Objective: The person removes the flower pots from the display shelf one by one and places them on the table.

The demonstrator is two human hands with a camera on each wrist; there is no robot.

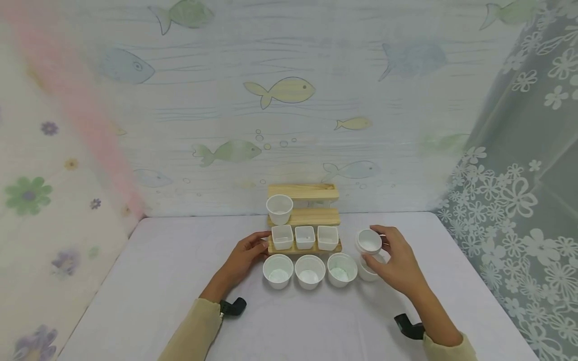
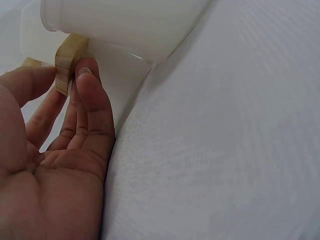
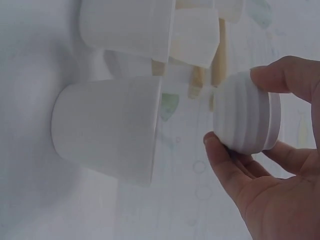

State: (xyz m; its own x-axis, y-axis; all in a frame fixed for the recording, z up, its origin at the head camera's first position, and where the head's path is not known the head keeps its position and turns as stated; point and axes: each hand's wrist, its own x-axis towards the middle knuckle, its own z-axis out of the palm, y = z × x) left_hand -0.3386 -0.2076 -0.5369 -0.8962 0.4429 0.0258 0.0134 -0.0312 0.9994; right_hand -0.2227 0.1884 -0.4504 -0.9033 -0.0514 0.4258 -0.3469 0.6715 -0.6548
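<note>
**Small white ridged round pot (image 3: 246, 114) held in the right hand (image 1: 397, 263)**

Right of centre in the head frame, the right hand curls thumb and fingers round this pot, opened just to its width. It hangs above, and apart from, a larger white tapered round pot (image 3: 107, 132) on the white-clothed table (image 1: 180, 245). At lower centre, the left hand (image 1: 247, 254) pinches the left end of a pale wooden three-tier rack's (image 1: 311, 191) lowest shelf, where three small white square pots (image 1: 282, 237) stand. Three white round pots (image 1: 310, 273) line the table in front.
</note>
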